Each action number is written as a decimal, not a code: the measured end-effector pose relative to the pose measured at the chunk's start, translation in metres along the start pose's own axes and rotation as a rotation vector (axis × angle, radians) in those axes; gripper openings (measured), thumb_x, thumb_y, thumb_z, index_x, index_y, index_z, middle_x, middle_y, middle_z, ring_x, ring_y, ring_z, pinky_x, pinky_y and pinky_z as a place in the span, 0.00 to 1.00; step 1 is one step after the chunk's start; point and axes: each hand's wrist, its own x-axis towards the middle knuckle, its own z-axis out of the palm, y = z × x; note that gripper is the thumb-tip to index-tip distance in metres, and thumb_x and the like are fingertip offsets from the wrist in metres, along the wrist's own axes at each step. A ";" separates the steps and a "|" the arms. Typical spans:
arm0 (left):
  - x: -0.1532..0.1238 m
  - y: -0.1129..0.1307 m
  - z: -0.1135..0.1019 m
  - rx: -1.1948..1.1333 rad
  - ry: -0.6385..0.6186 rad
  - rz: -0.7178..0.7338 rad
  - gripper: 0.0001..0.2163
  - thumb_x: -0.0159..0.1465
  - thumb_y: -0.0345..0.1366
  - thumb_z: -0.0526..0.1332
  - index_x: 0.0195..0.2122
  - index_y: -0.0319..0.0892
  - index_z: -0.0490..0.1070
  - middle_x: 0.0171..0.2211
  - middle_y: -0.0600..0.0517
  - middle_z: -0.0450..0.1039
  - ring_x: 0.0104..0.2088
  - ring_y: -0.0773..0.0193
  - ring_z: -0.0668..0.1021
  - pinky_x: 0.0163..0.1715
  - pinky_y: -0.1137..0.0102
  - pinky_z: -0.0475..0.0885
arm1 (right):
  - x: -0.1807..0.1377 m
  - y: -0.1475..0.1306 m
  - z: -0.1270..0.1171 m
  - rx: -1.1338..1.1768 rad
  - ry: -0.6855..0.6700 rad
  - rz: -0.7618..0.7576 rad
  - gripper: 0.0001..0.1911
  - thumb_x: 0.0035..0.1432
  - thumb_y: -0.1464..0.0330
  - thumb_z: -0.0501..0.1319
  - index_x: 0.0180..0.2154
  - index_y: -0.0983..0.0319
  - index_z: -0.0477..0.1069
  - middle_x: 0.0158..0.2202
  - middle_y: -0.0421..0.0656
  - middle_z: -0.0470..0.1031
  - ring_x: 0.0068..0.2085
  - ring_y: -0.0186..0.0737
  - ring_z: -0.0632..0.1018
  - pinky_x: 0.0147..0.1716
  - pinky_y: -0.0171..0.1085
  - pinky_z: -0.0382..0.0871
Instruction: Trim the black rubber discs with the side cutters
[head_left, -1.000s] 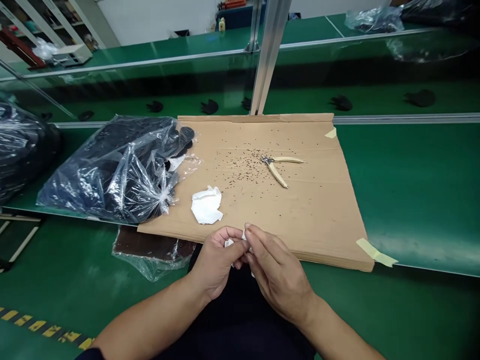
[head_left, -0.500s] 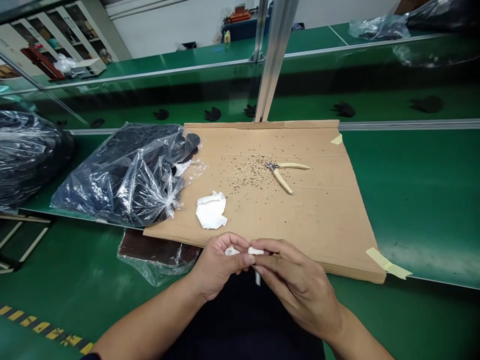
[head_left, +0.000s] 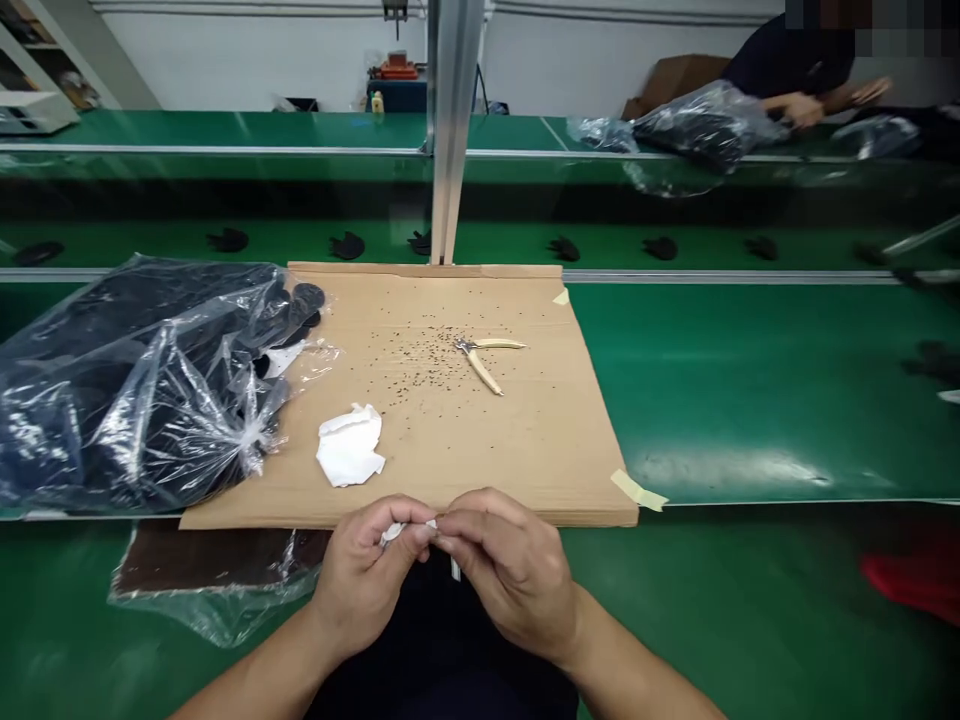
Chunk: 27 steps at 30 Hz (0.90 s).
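Grip: L hand (head_left: 367,575) & R hand (head_left: 517,570) both pinching a white scrap (head_left: 394,533), thumbs against forefingers, my fingertips nearly meeting, lower ctr of frame.
Scrap: mostly hidden by my fingers; soft, crumpled bit shows by L thumb, tiny tip btwn the hands. Can't tell its full shape.
Strip: narrow, flat white strip (head_left: 455,569) hangs under R fingers; top end hidden, can't tell if it's joined to the scrap.
Cardboard: flat brown sheet (head_left: 547,450), ctr of frame, matte w/ faint creases; yellowish tape (head_left: 637,491) at lower R corner.
Cutters: cream-handled pair (head_left: 484,370), metal head, handles splayed; lying amid dark specks (head_left: 424,372), too small to ID.
Paper: crumpled white piece (head_left: 349,447), ragged edge, left of ctr.
Bag: shiny clear plastic bag (head_left: 142,400), mid-left, wrinkled, cut off by frame edge; dark rounded pcs inside, blurred by glare.
Upper R: co-worker (head_left: 795,70) partly cut off, hands near bagged dark stuff; details unclear.
Far R: red item (head_left: 911,585), blurred, cut off.
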 end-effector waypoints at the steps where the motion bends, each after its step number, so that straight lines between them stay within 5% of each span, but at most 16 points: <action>1: -0.001 0.001 0.000 0.038 -0.011 0.080 0.05 0.65 0.36 0.61 0.36 0.43 0.76 0.27 0.53 0.74 0.27 0.70 0.74 0.29 0.76 0.70 | 0.001 -0.001 -0.001 -0.008 0.001 0.007 0.08 0.60 0.78 0.61 0.41 0.64 0.74 0.34 0.46 0.76 0.36 0.34 0.78 0.37 0.31 0.76; 7: -0.001 0.014 -0.001 0.129 -0.007 0.479 0.15 0.59 0.23 0.64 0.45 0.48 0.74 0.34 0.54 0.76 0.33 0.69 0.77 0.33 0.77 0.72 | 0.011 -0.016 -0.007 0.128 0.043 0.185 0.03 0.60 0.75 0.62 0.37 0.63 0.74 0.32 0.43 0.76 0.33 0.33 0.78 0.34 0.30 0.74; 11: 0.002 0.022 -0.003 0.123 -0.002 0.570 0.15 0.59 0.20 0.63 0.43 0.45 0.75 0.34 0.52 0.76 0.33 0.68 0.78 0.32 0.76 0.73 | 0.015 -0.017 -0.010 0.207 -0.024 0.172 0.09 0.60 0.76 0.61 0.42 0.61 0.76 0.35 0.43 0.77 0.35 0.34 0.79 0.34 0.31 0.75; 18: 0.001 0.029 -0.001 -0.213 -0.047 0.264 0.06 0.61 0.26 0.63 0.36 0.42 0.77 0.30 0.51 0.75 0.26 0.71 0.75 0.28 0.76 0.72 | 0.013 -0.019 -0.008 0.132 0.005 0.009 0.17 0.56 0.83 0.61 0.45 0.61 0.75 0.37 0.44 0.77 0.37 0.35 0.79 0.33 0.30 0.76; 23: -0.005 0.039 0.002 -0.679 -0.131 -0.025 0.02 0.61 0.34 0.66 0.34 0.43 0.77 0.27 0.53 0.72 0.21 0.74 0.71 0.21 0.79 0.66 | 0.015 -0.024 -0.018 0.354 -0.063 0.199 0.18 0.60 0.71 0.63 0.52 0.55 0.71 0.36 0.42 0.75 0.37 0.37 0.77 0.36 0.35 0.76; 27: -0.015 0.063 -0.006 -0.957 -0.370 -0.096 0.05 0.59 0.42 0.66 0.31 0.48 0.76 0.23 0.54 0.68 0.17 0.73 0.67 0.15 0.77 0.62 | 0.012 -0.014 -0.023 0.473 0.129 0.419 0.21 0.64 0.61 0.60 0.57 0.54 0.66 0.38 0.44 0.73 0.38 0.38 0.76 0.38 0.37 0.75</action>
